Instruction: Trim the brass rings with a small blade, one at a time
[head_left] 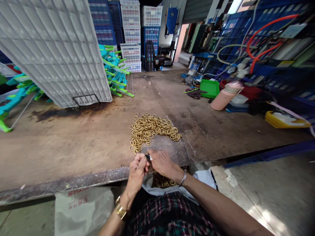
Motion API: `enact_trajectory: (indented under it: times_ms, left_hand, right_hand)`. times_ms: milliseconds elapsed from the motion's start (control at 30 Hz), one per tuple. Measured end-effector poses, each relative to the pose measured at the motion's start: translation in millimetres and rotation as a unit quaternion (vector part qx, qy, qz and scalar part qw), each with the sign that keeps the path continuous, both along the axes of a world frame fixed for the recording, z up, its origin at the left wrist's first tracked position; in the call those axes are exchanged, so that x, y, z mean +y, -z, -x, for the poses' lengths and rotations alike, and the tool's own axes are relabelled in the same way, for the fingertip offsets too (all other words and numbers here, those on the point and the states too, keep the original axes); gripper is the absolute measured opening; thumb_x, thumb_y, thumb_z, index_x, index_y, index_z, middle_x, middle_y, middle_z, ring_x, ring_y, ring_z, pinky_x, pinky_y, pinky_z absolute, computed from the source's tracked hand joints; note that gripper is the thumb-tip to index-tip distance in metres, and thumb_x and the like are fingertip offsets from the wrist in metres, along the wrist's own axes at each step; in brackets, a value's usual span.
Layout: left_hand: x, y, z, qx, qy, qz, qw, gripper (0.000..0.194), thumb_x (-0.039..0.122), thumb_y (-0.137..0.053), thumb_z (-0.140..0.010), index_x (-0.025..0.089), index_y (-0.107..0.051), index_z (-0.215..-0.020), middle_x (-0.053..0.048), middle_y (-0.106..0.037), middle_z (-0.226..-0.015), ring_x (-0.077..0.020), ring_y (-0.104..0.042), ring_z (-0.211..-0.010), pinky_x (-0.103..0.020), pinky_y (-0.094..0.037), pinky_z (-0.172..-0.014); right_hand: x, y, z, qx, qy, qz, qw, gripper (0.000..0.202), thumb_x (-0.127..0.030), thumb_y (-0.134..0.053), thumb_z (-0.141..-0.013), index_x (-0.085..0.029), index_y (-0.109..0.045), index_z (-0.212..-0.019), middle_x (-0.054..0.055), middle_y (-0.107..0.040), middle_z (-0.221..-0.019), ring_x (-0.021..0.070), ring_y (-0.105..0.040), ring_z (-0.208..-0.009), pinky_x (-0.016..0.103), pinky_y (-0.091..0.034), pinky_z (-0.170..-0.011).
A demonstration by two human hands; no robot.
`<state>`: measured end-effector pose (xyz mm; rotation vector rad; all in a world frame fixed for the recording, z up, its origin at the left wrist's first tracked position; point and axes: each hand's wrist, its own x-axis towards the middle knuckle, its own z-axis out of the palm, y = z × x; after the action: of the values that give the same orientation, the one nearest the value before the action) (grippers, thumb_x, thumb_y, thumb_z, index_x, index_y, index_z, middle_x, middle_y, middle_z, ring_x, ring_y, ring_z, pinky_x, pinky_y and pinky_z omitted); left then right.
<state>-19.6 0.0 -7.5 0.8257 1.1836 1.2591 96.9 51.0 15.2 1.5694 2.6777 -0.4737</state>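
Note:
My left hand (138,168) and my right hand (163,163) meet at the front edge of the table, fingers closed in a pinch. Between their fingertips shows a small black and white piece (148,157), too small to name; which hand grips it is hard to tell. Just beyond my fingers, a curved heap of brass-coloured rings (154,126) lies on the wooden table (98,144). Below my right wrist, more brass-coloured rings (164,181) fill an open white bag (205,175) against the table edge.
A grey ridged panel (61,52) leans on a black wire stand (86,100) at the left, near green and teal racks (115,70). To the right stand a pink bottle (222,96), a green tray (209,88) and a yellow tray (283,121). Stacked crates (130,24) stand behind.

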Motion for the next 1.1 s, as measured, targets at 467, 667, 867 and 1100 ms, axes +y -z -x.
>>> enact_trajectory:
  times_ms: [467,667,867,1100]
  left_hand:
    - [1.3,-6.4,-2.5,-0.265,-0.021,0.100,0.959,0.026,0.034,-0.062,-0.073,0.016,-0.045,-0.068,-0.002,-0.061,-0.071,-0.0056,-0.047,-0.048,-0.015,-0.028,-0.038]
    - [2.3,-6.6,6.9,-0.324,-0.016,0.108,0.940,0.021,0.023,-0.065,-0.071,0.014,-0.055,-0.087,-0.001,-0.061,-0.068,-0.0073,-0.053,-0.053,-0.015,-0.035,-0.042]
    - [7.4,-1.4,8.2,-0.347,-0.038,0.134,0.927,0.014,0.017,-0.069,-0.066,0.012,-0.057,-0.072,-0.004,-0.064,-0.073,-0.0120,-0.061,-0.062,-0.017,-0.039,-0.044]
    - [10.8,-4.5,9.4,-0.336,-0.045,0.173,0.925,0.030,0.013,-0.076,-0.054,0.013,-0.058,-0.078,-0.005,-0.066,-0.072,-0.0134,-0.063,-0.059,-0.015,-0.035,-0.040]
  right_hand:
    - [49.5,14.8,0.2,0.039,0.117,-0.045,0.991,0.022,-0.030,-0.039,-0.088,-0.017,-0.048,-0.102,0.008,-0.066,-0.084,0.0171,-0.062,-0.073,0.024,-0.032,-0.058]
    - [59.1,17.0,18.5,0.047,0.123,-0.051,0.990,0.022,-0.036,-0.040,-0.087,-0.020,-0.045,-0.102,0.006,-0.066,-0.086,0.0175,-0.061,-0.077,0.023,-0.033,-0.060]
    - [60.4,21.3,18.3,0.050,0.111,-0.052,0.991,0.020,-0.033,-0.043,-0.086,-0.022,-0.048,-0.102,0.005,-0.066,-0.087,0.0176,-0.061,-0.078,0.024,-0.033,-0.060]
    - [64.4,25.8,14.2,0.073,0.114,-0.057,0.989,0.017,-0.026,-0.041,-0.085,-0.020,-0.054,-0.096,0.005,-0.065,-0.083,0.0159,-0.059,-0.075,0.023,-0.032,-0.061]
